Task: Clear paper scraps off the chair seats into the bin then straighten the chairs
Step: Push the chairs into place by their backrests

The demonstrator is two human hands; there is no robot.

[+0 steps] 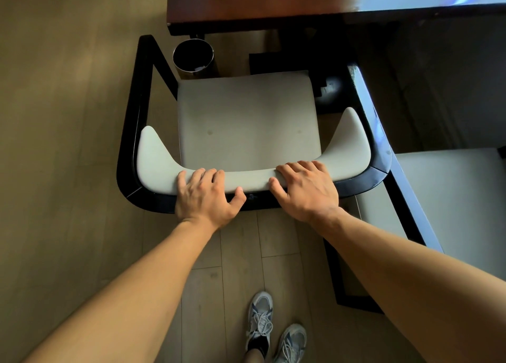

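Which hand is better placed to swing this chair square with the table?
Neither clearly: the left hand and right hand both grip the backrest. The right hand is nearer the neighbouring chair, so it could better steer that crowded side.

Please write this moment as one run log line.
phase: straightening | left hand: grips grey padded chair backrest | right hand: grips backrest | grey seat: no scraps | round black bin: beyond seat
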